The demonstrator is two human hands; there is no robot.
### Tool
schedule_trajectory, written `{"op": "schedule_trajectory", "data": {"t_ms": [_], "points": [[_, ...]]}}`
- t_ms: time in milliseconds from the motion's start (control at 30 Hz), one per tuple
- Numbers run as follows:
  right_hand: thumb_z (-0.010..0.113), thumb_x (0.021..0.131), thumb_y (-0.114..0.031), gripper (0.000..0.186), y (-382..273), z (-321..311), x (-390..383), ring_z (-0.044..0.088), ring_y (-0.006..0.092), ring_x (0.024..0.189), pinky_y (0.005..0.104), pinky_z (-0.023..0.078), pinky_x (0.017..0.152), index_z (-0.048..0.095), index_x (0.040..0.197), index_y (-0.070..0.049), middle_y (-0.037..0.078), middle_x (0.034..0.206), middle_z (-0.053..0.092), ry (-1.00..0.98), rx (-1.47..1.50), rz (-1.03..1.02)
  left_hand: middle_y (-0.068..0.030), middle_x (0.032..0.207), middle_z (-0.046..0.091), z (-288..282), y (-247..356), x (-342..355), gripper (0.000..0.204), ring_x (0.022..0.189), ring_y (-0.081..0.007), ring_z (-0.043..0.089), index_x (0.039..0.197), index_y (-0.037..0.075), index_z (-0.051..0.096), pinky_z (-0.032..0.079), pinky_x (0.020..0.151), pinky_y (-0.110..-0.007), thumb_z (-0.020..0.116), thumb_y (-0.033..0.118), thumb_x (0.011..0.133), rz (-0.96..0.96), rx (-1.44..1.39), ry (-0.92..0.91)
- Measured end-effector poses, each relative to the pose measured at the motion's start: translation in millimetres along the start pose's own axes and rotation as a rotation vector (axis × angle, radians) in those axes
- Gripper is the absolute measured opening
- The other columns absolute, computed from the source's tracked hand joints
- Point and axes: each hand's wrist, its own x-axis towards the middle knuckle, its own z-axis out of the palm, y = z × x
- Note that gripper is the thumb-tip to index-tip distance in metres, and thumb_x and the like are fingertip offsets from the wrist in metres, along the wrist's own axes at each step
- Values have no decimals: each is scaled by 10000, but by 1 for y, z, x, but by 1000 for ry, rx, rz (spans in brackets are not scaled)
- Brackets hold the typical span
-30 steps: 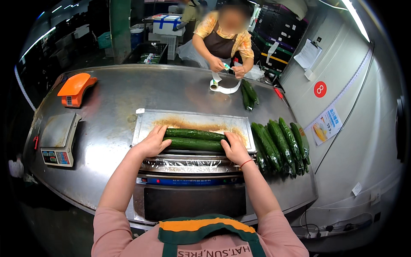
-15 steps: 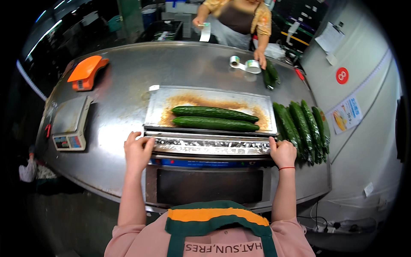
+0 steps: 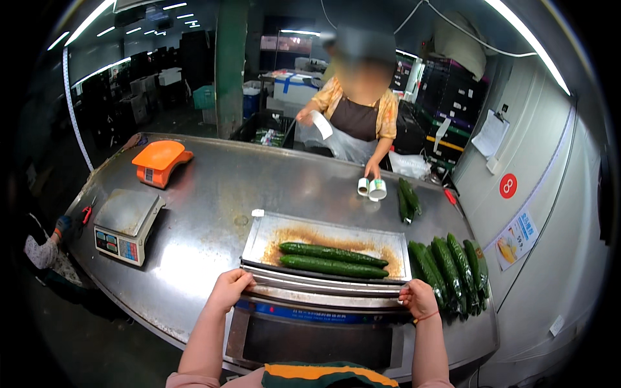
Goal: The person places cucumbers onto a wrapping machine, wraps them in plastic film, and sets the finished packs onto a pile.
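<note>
Two long green cucumbers (image 3: 333, 260) lie side by side on the stained metal tray (image 3: 265, 226) of a film-wrapping machine (image 3: 317, 314). At the left end of its front bars, my left hand (image 3: 229, 289) is closed in a pinch. My right hand (image 3: 420, 299) pinches likewise at the right end. Between them runs what looks like the edge of clear plastic film (image 3: 323, 290), hard to make out against the shiny metal. Several film-wrapped cucumbers (image 3: 453, 268) lie in a row just beyond my right hand.
Across the metal table (image 3: 213, 194) a co-worker (image 3: 356, 119) holds a white label strip (image 3: 321, 125) and touches label rolls (image 3: 377, 189). More cucumbers (image 3: 407, 200) lie beside the rolls. A grey scale (image 3: 129, 223) and an orange scale (image 3: 162, 161) stand at left.
My view has tilted up, showing more of the room. Both hands have turned, fingertips now pinched at the bar ends. The co-worker's hand has moved from the far cucumbers to the label rolls.
</note>
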Motion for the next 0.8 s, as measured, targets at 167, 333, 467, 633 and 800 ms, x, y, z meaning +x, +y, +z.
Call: {"op": "schedule_trajectory", "data": {"t_ms": [167,333,467,633,800], "points": [[448,893,-185,160,-36,7,30,612,252,735,337,516,642,507,812,-59,121,790,599,-19,466,-264,-79,756,588,-8,35,37,178,689,-169,577,765,43,523,476,667,-268,494,156,899,59,-783,-267],[422,922,-175,164,-38,58,114,606,243,862,348,500,771,460,899,-18,161,922,608,49,149,-328,-104,850,597,48,52,126,167,820,-221,596,843,53,502,496,765,-330,481,202,914,71,-971,174],[438,924,-183,183,3,48,137,597,180,855,283,485,777,485,892,-10,133,938,628,-103,-355,-318,-85,800,628,58,-1,155,197,665,-173,556,771,3,616,452,625,-303,501,153,826,121,-91,31],[651,757,-133,432,4,45,91,566,243,978,321,423,872,422,1101,-6,152,1075,575,-296,-901,-705,-241,1207,450,63,23,109,802,1154,-369,391,1250,-40,381,296,997,-419,649,472,693,797,807,-394],[754,540,-371,909,-3,60,66,402,390,1127,445,314,972,372,1276,2,228,1207,442,-303,-1441,-843,-200,1112,497,61,31,99,720,1060,-352,452,1135,-23,462,367,920,-415,712,414,621,803,726,-423]]}}
